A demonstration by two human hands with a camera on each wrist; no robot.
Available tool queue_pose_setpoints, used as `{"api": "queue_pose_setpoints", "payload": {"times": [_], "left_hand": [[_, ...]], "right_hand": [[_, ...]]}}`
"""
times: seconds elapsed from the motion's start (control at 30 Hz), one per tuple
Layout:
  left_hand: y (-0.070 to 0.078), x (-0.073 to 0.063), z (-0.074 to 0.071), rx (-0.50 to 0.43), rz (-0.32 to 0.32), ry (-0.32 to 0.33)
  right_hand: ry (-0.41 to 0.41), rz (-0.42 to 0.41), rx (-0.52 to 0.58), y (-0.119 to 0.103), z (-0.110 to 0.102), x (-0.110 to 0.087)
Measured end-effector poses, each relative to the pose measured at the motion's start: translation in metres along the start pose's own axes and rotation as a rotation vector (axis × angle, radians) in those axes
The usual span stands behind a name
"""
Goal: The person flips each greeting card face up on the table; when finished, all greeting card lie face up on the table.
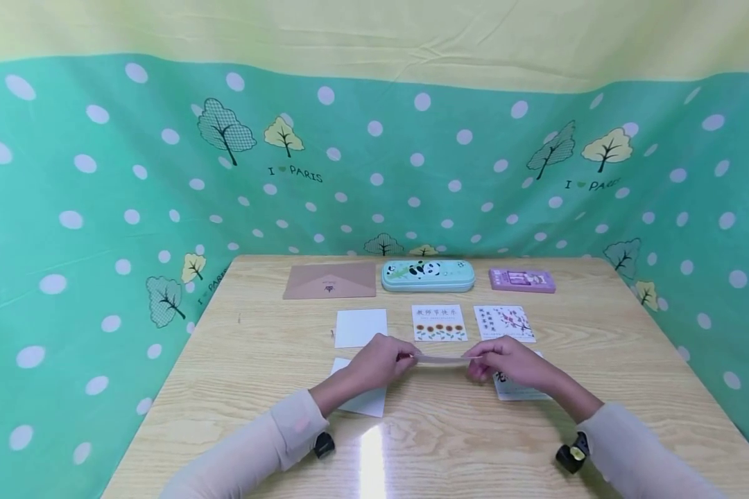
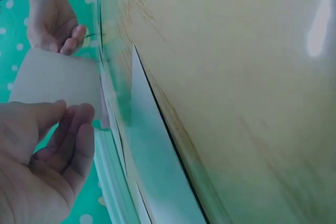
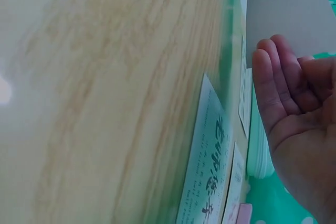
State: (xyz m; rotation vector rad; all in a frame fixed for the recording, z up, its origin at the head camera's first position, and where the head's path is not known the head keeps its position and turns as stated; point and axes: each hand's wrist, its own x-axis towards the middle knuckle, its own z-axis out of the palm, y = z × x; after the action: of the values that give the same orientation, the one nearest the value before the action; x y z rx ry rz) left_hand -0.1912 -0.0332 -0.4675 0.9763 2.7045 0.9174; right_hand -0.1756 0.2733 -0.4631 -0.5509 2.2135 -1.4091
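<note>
Held up over the middle of the table is a thin square card (image 1: 446,360), seen nearly edge-on from the head and showing a plain pale face (image 2: 58,77) in the left wrist view. My left hand (image 1: 381,362) pinches its left edge between thumb and fingers. At the opposite edge, my right hand (image 1: 513,362) pinches it with the thumb and fingers. Below the left hand lies a blank white card (image 1: 369,403), partly covered by that wrist. A card with black calligraphy (image 3: 210,166) lies beneath the right hand, partly hidden in the head view.
Behind the hands lie another blank white card (image 1: 360,328), a sunflower card (image 1: 439,323) and a plum-blossom card (image 1: 505,323). Along the back stand a brown envelope (image 1: 329,281), a mint panda pencil case (image 1: 427,276) and a purple box (image 1: 521,281). A green dotted curtain (image 1: 374,166) surrounds the wooden table.
</note>
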Motion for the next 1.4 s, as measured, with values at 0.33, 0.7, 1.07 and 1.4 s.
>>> {"api": "queue_pose_setpoints", "payload": {"times": [0.33,0.7,1.07,1.4], "left_hand": [[0.004,0.004,-0.002,-0.069,-0.038,-0.037],[0.004,0.013,0.011,0.019,-0.006,-0.196],[0.015,0.015,0.018,0.113,-0.061,-0.233],[0.015,0.017,0.023,0.167,-0.069,-0.236]], "right_hand": [[0.052,0.025,-0.194,-0.001,-0.004,-0.004],[0.049,-0.027,-0.438,0.006,0.002,0.002],[0.017,0.008,-0.510,0.011,0.008,0.003],[0.012,-0.032,-0.565,0.009,0.014,0.007]]}}
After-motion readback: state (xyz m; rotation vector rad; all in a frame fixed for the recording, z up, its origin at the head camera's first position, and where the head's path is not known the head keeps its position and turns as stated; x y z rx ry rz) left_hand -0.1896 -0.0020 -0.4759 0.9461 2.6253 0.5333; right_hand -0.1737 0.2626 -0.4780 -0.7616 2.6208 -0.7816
